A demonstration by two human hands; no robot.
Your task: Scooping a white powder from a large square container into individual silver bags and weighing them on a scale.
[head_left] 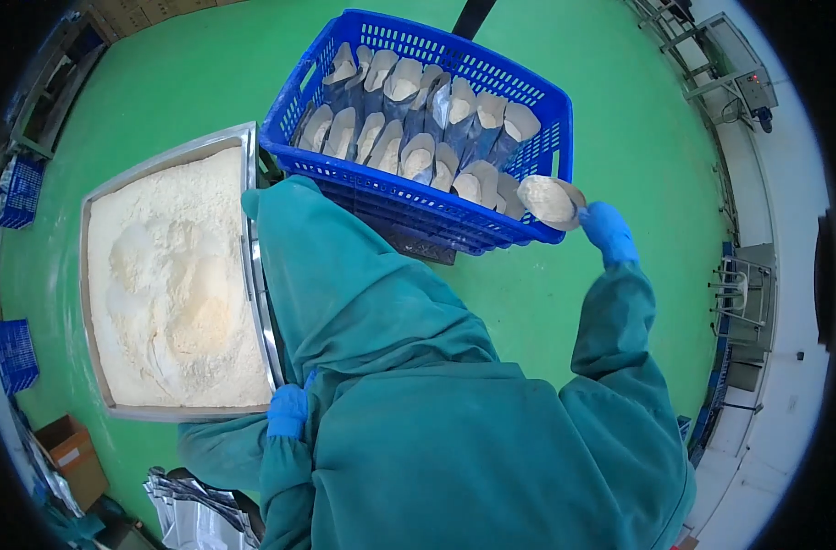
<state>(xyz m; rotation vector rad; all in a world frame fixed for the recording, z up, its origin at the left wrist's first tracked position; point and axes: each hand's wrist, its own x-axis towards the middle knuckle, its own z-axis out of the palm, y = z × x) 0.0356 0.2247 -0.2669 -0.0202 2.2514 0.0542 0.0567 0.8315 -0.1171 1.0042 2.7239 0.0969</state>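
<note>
My right hand point(607, 234), in a blue glove, is closed on the near end of a grey scoop point(548, 201) filled with pale powder. The scoop hangs over the front right corner of a blue crate point(418, 197). Two rows of silver pouches point(401, 82) stand in that crate, their tops open and pale powder showing inside. Lower left, my blue-gloved left hand point(287, 410) is beside the near right corner of a metal-rimmed bin point(249, 165). Its fingers are mostly hidden by cloth. A broad, hollowed heap of pale powder point(184, 302) fills the bin.
Teal work clothing point(473, 440) with a hood-like fold covers the lower middle. Silver sheets or bags point(193, 513) lie at the lower left, near a cardboard box point(72, 458). Blue baskets point(15, 356) stand on the green floor at far left. A metal stool point(734, 291) stands along the right wall.
</note>
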